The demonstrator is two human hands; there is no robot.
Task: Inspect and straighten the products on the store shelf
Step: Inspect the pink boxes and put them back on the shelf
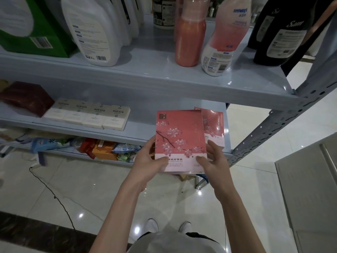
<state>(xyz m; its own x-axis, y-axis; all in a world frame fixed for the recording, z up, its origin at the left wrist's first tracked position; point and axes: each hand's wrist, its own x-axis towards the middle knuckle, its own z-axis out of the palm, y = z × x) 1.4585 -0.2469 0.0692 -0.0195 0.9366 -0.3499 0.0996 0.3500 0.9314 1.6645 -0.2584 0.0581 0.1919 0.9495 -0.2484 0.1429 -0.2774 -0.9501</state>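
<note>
A flat pink box with a cherry-blossom print (179, 136) is held in front of the middle shelf (138, 136), near its right end. My left hand (148, 159) grips its lower left corner, thumb on the front. My right hand (212, 161) grips its lower right corner, thumb on the white label strip. A second pink blossom box (214, 125) lies on the shelf just behind and to the right, partly hidden by the held one.
Cream soap boxes (87, 115) and a dark red pack (25, 97) sit left on the middle shelf. The upper shelf (145, 73) carries a green box (36, 33), white jug (93, 31), pink bottles (189, 37) and a black bottle (279, 33). Snack bags (102, 147) lie below; a black cable (54, 194) crosses the floor.
</note>
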